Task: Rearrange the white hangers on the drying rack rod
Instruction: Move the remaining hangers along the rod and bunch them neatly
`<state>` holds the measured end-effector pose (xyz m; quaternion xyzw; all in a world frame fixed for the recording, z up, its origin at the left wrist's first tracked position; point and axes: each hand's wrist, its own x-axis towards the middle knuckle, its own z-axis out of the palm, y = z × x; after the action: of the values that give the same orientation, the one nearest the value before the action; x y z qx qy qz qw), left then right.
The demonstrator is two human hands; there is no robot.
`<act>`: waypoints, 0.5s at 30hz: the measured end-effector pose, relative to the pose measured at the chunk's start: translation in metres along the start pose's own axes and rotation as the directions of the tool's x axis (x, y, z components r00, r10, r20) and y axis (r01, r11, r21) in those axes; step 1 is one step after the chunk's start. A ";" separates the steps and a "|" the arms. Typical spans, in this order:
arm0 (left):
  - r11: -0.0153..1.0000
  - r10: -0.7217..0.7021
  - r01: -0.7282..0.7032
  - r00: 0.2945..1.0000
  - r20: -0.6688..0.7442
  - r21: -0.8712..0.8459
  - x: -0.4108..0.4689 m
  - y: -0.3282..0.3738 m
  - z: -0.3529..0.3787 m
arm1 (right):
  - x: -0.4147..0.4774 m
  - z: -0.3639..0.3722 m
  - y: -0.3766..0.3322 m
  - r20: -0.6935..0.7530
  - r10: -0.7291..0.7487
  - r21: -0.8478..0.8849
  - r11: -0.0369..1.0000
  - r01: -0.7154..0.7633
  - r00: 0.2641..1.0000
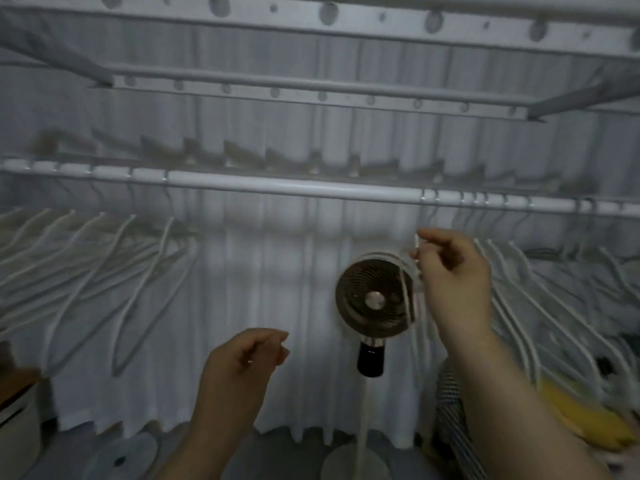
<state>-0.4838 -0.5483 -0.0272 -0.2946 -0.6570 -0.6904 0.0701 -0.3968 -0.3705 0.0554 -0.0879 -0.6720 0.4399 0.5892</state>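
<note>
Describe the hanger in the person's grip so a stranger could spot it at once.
Find the long white rod across the middle and follow it right to the crowded bunch of white hangers. The held hanger is the leftmost of that bunch, crossing in front of the round fan. It alone is pinched near its neck by the right hand.

Right hand raised, apparently pinching; left hand loosely curled.
</note>
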 end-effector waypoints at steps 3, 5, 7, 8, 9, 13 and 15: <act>0.999 -0.037 0.038 0.998 0.057 -0.013 -0.007 0.001 0.050 | 0.012 -0.041 0.020 -0.025 0.074 -0.056 0.996 -0.075 0.997; 0.998 -0.047 0.050 0.993 0.111 -0.026 -0.011 0.004 0.083 | 0.017 -0.058 0.036 -0.017 0.151 -0.089 0.984 -0.152 0.988; 0.996 -0.065 0.073 0.984 0.167 -0.042 -0.014 0.009 0.113 | 0.019 -0.068 0.050 0.025 0.219 -0.127 0.968 -0.215 0.975; 0.995 -0.078 0.088 0.979 0.189 -0.045 -0.015 0.013 0.126 | 0.020 -0.071 0.054 0.061 0.256 -0.151 0.958 -0.244 0.965; 0.994 -0.091 0.103 0.974 0.206 -0.048 -0.015 0.016 0.137 | 0.020 -0.071 0.057 0.108 0.296 -0.176 0.945 -0.275 0.949; 0.984 -0.126 0.152 0.961 0.247 -0.090 -0.016 0.025 0.162 | 0.020 -0.064 0.059 0.256 0.457 -0.239 0.883 -0.403 0.852; 0.977 -0.159 0.190 0.950 0.269 -0.095 -0.016 0.026 0.168 | 0.023 -0.062 0.060 0.292 0.522 -0.250 0.851 -0.463 0.801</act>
<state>-0.4048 -0.3974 -0.0186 -0.3269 -0.6415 -0.6873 -0.0956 -0.3736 -0.2904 0.0252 -0.2291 -0.7537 0.5288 0.3159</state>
